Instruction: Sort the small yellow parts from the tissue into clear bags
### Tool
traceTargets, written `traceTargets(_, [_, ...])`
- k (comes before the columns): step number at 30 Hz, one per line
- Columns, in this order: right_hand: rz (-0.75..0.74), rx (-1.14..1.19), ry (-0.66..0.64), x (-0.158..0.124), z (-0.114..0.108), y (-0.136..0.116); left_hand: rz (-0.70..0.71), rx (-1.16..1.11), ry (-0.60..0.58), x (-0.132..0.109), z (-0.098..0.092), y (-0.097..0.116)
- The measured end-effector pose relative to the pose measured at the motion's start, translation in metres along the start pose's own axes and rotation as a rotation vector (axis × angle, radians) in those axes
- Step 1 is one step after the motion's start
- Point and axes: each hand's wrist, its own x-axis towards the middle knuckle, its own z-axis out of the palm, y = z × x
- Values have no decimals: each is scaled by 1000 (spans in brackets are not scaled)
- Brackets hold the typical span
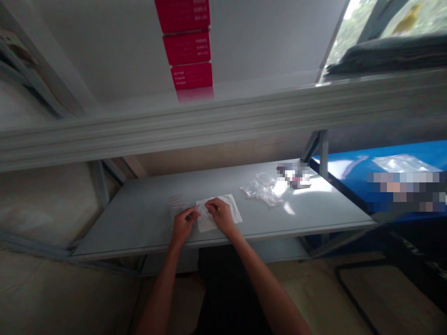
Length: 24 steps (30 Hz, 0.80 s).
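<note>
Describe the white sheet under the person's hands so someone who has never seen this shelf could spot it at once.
Find the grey metal shelf and look along its front edge, near the middle. There, the person's left hand and right hand rest on a white square of paper or tissue. It lies flat and opaque, unlike the crumpled clear plastic bags to its right.

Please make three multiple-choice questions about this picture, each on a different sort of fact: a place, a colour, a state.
1. Where is the white paper sheet? A) on the floor B) under both hands C) in a box
2. What colour is the surface right of the grey shelf? A) blue B) white C) green
3. How does the clear plastic wrapping lie? A) sealed flat B) stretched taut C) loose and crumpled

1 B: the left hand and right hand rest on it.
2 A: it looks blue.
3 C: it lies crumpled.
</note>
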Motion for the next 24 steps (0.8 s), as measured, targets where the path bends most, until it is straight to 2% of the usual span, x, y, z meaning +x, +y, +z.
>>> traceTargets(4, [-18,200,-33,-2,-1,-5,55,59,-38,0,2,0])
traceTargets(8, [46,256,-113,-4,2,-6,80,54,-44,-1,2,2])
traceTargets(11, [33,229,-162,-5,2,-4,80,33,-30,0,2,4])
traceTargets(16, [-32,124,-127,-6,0,-6,36,15,39,-1,0,5])
traceTargets(19, [-7,213,-151,-7,-2,-11,16,-4,91,-2,-1,5])
traceTargets(24, [-34,296,-151,-7,-3,-14,3,-78,108,-2,0,4])
